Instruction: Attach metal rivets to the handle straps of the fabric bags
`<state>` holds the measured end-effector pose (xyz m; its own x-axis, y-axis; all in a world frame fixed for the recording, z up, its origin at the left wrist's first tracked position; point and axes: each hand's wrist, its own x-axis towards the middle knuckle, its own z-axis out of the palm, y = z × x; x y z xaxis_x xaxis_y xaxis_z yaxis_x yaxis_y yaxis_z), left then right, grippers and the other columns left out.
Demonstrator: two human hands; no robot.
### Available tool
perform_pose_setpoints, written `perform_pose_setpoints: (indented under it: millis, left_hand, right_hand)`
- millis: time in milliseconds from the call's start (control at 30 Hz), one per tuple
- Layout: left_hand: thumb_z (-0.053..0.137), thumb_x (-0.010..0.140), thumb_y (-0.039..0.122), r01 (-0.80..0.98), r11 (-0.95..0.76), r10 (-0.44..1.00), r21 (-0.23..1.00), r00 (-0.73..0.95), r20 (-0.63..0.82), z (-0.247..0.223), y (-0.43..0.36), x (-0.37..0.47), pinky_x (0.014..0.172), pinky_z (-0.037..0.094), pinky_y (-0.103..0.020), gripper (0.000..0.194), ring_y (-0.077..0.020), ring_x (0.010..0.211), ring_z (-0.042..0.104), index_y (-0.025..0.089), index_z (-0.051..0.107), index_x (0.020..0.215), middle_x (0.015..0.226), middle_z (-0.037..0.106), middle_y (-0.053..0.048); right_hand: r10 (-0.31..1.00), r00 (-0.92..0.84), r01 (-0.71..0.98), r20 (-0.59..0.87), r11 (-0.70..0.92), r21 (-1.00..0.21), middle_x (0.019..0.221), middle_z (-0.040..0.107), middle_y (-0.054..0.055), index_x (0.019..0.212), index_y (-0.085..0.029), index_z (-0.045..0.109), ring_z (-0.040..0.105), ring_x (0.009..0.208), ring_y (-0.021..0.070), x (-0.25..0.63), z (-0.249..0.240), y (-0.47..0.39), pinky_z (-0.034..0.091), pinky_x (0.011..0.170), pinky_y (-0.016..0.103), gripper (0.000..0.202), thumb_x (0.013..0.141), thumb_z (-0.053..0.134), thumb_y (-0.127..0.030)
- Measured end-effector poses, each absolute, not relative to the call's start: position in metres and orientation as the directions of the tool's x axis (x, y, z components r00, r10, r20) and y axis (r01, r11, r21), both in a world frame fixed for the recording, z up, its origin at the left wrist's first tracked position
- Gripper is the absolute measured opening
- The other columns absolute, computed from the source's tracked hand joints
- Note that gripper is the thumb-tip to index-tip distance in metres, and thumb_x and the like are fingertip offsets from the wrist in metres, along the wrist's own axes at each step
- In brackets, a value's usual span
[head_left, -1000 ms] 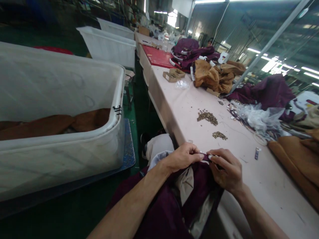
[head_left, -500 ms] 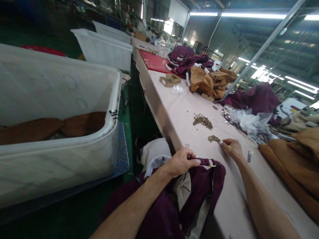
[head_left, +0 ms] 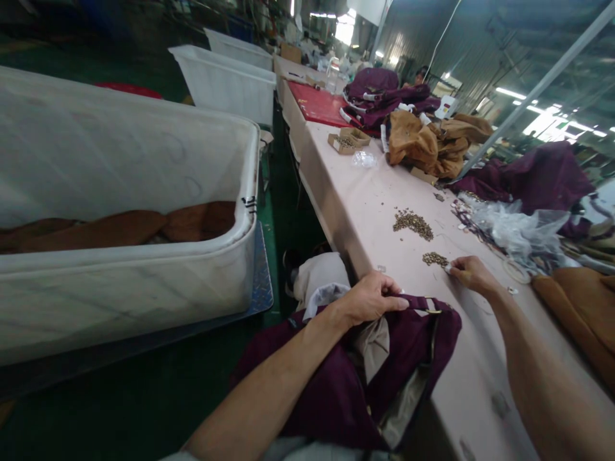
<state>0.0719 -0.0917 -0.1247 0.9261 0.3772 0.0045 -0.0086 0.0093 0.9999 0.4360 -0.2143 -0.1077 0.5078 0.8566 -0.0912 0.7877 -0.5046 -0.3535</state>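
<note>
A maroon bag [head_left: 317, 397] with a beige lining and a brass-coloured buckle hangs over the table edge in front of me. My left hand [head_left: 372, 298] pinches the strap along its top edge, thumb on top. On the table, my right hand [head_left: 473, 274] has its fingertips pressed together at the edge of a small pile of brass-coloured studs [head_left: 434, 258]. Something white covers a fingertip there, and whatever lies between the fingers is too small to make out. Just beyond sits a larger pile of the same studs [head_left: 414, 223].
Left of the table [head_left: 355, 192] stands a big white bin [head_left: 206, 269] with brown fabric inside. Small cardboard boxes [head_left: 342, 146], brown bags [head_left: 413, 144], maroon bags [head_left: 379, 89] and clear plastic [head_left: 523, 224] lie farther along. A person [head_left: 421, 75] is at the far side.
The view has swung left, so everything sits farther right in the picture. Both hands keep nearly the same places, left on the strap and right at the small stud pile.
</note>
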Motion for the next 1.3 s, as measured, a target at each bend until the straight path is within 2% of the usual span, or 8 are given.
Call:
perform_pose_setpoints:
  millis: [133,267,400,500,700,967,1133,1300]
  left_hand:
    - [0.078,0.071,0.035,-0.036,0.101,0.329,0.994,0.944,0.001,-0.128,-0.092,0.070,0.067,0.044,-0.024,0.034,-0.0144,0.072,0.058,0.010,0.078,0.093,0.080,0.069,-0.005]
    - [0.077,0.066,0.029,-0.032,0.183,0.399,0.983,0.916,-0.044,-0.131,-0.096,0.072,0.067,0.045,-0.025,0.030,-0.0156,0.072,0.059,0.009,0.079,0.089,0.080,0.071,-0.006]
    - [0.077,0.065,0.026,0.010,0.144,0.452,0.989,0.889,-0.075,-0.135,-0.099,0.077,0.063,0.044,-0.025,0.027,-0.0153,0.069,0.059,0.011,0.080,0.088,0.077,0.071,-0.004]
    - [0.076,0.068,0.026,0.018,0.065,0.461,0.998,0.886,-0.046,-0.135,-0.099,0.078,0.061,0.042,-0.024,0.024,-0.0140,0.066,0.056,0.011,0.080,0.087,0.075,0.070,-0.003]
    - [0.074,0.071,0.024,0.084,-0.125,0.498,0.989,0.867,-0.011,-0.128,-0.102,0.074,0.060,0.039,-0.024,0.024,-0.0143,0.069,0.057,0.011,0.080,0.090,0.073,0.069,-0.001]
    - [0.069,0.072,0.021,0.075,-0.215,0.489,0.974,0.871,0.041,-0.119,-0.107,0.071,0.056,0.036,-0.024,0.016,-0.0137,0.066,0.054,0.011,0.077,0.082,0.069,0.064,0.000]
    - [0.069,0.074,0.021,0.108,-0.338,0.529,0.935,0.843,0.094,-0.112,-0.114,0.069,0.068,0.045,-0.028,0.019,-0.0196,0.079,0.064,0.014,0.078,0.089,0.080,0.072,-0.004]
    - [0.069,0.077,0.023,0.089,-0.439,0.554,0.894,0.810,0.191,-0.111,-0.124,0.066,0.085,0.051,-0.034,0.021,-0.0252,0.092,0.068,0.016,0.077,0.095,0.097,0.076,-0.009]
  right_hand:
    - [0.883,0.467,0.831,-0.040,-0.454,-0.322,0.047,0.050,-0.001,0.057,-0.018,0.057,0.043,0.048,0.0135,0.418,-0.098,-0.215,0.026,0.051,0.030,0.028,0.078,0.061,-0.036]
    - [0.907,0.414,0.872,0.074,-0.373,-0.316,0.064,0.061,0.001,0.083,-0.018,0.066,0.051,0.059,0.0173,0.370,-0.072,-0.225,0.035,0.056,0.031,0.021,0.086,0.058,-0.037]
    - [0.969,0.043,0.911,0.243,0.062,-0.408,0.106,0.066,0.008,0.103,-0.023,0.060,0.062,0.096,0.0247,0.287,-0.048,-0.241,0.050,0.082,0.037,0.010,0.094,0.058,-0.027]
    - [0.972,-0.081,0.890,0.219,0.169,-0.422,0.110,0.061,0.010,0.105,-0.023,0.057,0.060,0.102,0.0257,0.239,-0.051,-0.247,0.051,0.086,0.040,0.014,0.094,0.053,-0.015]
    - [0.963,-0.053,0.901,0.263,0.160,-0.403,0.106,0.059,0.009,0.105,-0.023,0.057,0.059,0.097,0.0254,0.223,-0.072,-0.248,0.051,0.082,0.041,0.018,0.093,0.051,-0.010]
    - [0.961,0.042,0.854,0.272,0.107,-0.509,0.101,0.061,0.007,0.097,-0.022,0.059,0.061,0.092,0.0223,0.218,-0.071,-0.244,0.050,0.078,0.036,0.014,0.089,0.056,-0.010]
    - [0.974,0.152,0.794,0.168,-0.019,-0.608,0.093,0.066,0.004,0.089,-0.022,0.063,0.062,0.085,0.0214,0.224,-0.066,-0.243,0.049,0.075,0.035,0.003,0.087,0.063,-0.020]
    - [0.964,0.263,0.707,-0.032,-0.216,-0.673,0.080,0.070,0.002,0.095,-0.020,0.066,0.060,0.068,0.0176,0.235,-0.068,-0.246,0.045,0.059,0.028,0.011,0.086,0.065,-0.025]
